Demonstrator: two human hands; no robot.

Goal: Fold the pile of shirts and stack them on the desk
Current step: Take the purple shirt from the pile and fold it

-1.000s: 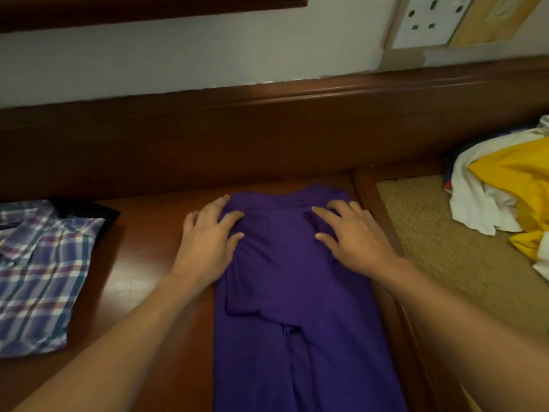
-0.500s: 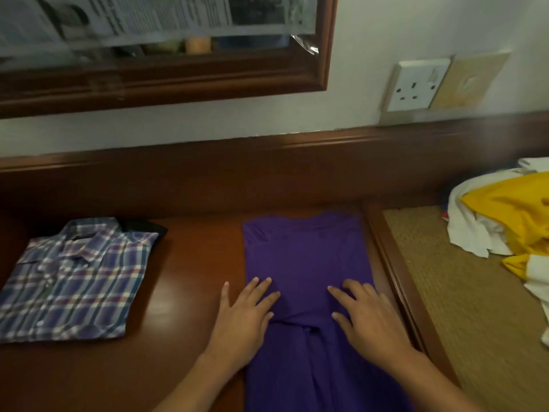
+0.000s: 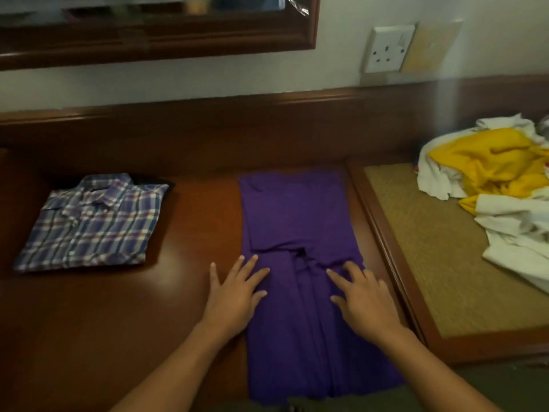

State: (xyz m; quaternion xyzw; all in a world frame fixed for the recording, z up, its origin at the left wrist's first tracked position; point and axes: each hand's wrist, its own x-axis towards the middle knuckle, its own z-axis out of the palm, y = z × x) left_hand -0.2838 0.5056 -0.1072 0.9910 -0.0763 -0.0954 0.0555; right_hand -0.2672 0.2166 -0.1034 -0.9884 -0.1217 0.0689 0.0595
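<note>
Purple shirt (image 3: 297, 221) lies on the desk (image 3: 166, 307), left hand (image 3: 234, 295) and right hand (image 3: 365, 301) pressing it, fingers straight.

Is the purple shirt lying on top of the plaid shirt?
No, the purple shirt lies on the desk, apart from the plaid shirt.

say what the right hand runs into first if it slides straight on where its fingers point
Probably the sleeve fold across the purple shirt, just ahead of the right hand.
</note>
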